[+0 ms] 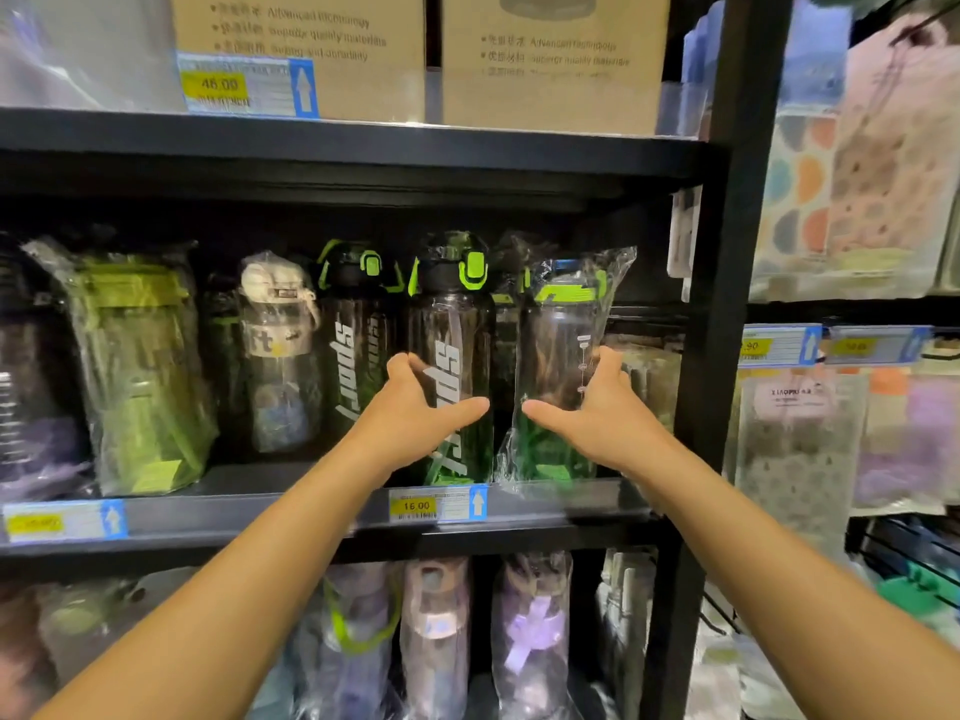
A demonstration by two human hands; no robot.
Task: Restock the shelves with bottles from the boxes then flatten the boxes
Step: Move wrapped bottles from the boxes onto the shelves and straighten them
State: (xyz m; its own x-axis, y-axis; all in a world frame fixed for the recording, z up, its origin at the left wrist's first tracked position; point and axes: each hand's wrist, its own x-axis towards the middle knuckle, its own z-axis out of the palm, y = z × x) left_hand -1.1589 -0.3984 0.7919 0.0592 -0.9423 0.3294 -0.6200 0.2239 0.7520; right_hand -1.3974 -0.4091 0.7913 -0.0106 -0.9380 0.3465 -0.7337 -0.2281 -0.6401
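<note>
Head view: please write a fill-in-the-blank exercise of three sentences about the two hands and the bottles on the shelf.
1. The left hand holds the dark bottle printed with the word ____.
2. The right hand holds the wrapped bottle, whose lid is ____ in colour.
3. The price tag under the hands reads ____.
Missing words: sport; green; 16.00

arms: both stretched forward | left hand: grips black bottle | right hand: grips bagged bottle
</note>
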